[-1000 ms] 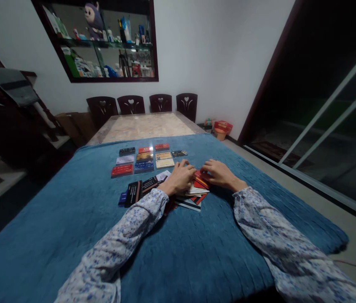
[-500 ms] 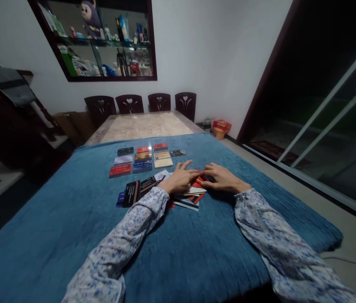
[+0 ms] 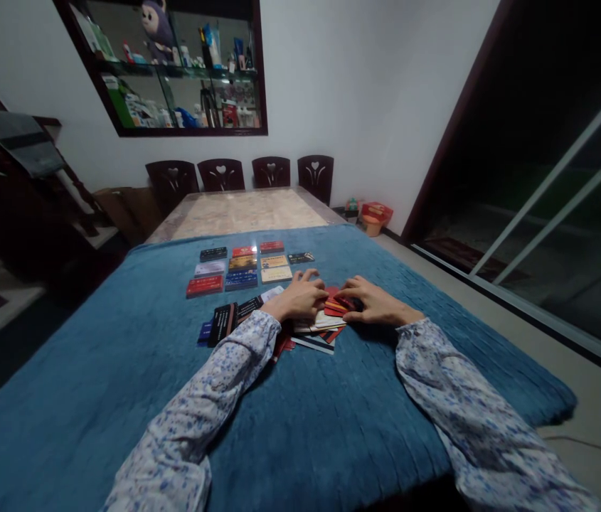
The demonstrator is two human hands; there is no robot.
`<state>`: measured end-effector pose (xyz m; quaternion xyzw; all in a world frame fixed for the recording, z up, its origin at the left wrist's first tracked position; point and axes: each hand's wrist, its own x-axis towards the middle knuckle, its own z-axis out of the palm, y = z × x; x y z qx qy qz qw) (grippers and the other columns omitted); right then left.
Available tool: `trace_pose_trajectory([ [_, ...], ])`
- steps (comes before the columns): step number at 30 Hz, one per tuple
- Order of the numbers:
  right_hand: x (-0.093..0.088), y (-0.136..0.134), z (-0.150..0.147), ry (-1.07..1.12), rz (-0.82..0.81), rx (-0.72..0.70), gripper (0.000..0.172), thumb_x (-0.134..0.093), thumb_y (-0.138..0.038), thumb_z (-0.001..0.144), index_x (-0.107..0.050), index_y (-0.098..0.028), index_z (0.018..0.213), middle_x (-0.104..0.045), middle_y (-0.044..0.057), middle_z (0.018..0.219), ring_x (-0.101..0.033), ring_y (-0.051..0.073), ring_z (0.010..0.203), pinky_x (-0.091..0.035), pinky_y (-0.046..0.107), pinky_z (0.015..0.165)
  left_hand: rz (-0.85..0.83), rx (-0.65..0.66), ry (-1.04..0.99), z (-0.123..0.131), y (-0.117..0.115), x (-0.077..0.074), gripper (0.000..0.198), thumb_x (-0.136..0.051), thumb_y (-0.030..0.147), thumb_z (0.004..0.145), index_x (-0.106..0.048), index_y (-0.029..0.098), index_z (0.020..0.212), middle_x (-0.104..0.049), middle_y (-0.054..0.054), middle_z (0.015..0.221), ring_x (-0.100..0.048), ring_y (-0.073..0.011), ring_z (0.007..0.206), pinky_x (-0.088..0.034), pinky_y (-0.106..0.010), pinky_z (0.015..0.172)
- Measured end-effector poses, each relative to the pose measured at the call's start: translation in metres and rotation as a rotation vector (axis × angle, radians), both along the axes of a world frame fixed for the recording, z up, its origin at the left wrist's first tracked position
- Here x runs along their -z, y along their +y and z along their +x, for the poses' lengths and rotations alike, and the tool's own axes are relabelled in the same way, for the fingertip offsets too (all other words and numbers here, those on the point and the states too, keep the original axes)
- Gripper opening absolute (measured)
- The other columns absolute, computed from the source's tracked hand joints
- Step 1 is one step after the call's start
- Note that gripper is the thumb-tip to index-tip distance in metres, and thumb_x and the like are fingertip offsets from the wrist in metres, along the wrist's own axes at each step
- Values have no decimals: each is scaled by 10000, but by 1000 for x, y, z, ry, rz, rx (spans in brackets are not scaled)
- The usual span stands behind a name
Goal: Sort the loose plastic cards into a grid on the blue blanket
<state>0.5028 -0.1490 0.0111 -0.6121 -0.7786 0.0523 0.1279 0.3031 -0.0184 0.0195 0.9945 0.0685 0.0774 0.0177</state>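
Over a loose pile of cards, my left hand (image 3: 297,297) lies palm down, its fingers bent and spread, the tips by the red cards (image 3: 332,307). My right hand (image 3: 373,301) comes in from the other side, thumb and fingers around the edge of a card, partly dark, on top of the red ones. White cards (image 3: 308,326) and a striped card (image 3: 314,345) poke out beneath. Left of the hands, black cards (image 3: 223,323) overlap a blue card (image 3: 205,332). My palms hide part of the pile.
Beyond the hands, neat card stacks stand in rows, including a red stack (image 3: 204,286), a blue stack (image 3: 241,279) and a cream stack (image 3: 276,274). A single black card (image 3: 301,257) lies beside them. A blue cloth (image 3: 134,398) covers the table; chairs (image 3: 220,175) line its far end.
My hands have drawn slightly apart over the red cards, exposing more of them. My left hand shifted a little left; the card stacks stay where they were.
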Motion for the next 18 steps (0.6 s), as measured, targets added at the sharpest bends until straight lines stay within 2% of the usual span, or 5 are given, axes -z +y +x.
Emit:
trace_pose_trajectory([
  [5,0,2,4,54,-3,-32,375,-771,-423,819,-765,-214,1130,-687,105,1068,-564,269,986,-455,425,904,-42,52,33,0,7,0,112,-638,224,904,-750,222,916,-739,-79,1176,-416,-350,1362,-356,-518,1027],
  [12,0,1,7,89,-6,-31,320,-762,-382,819,-778,-195,1078,-699,110,1079,-587,270,1003,-457,409,884,-23,103,0,-3,10,1,171,-634,290,955,-754,223,852,-778,-74,1065,-437,-329,1350,-343,-481,1032],
  [18,-1,-1,5,102,49,-32,275,-691,-401,886,-783,-198,1046,-712,103,987,-590,253,950,-458,393,863,-17,115,-27,-4,12,-2,182,-635,279,952,-770,242,835,-786,-60,972,-480,-303,1292,-354,-438,1012],
])
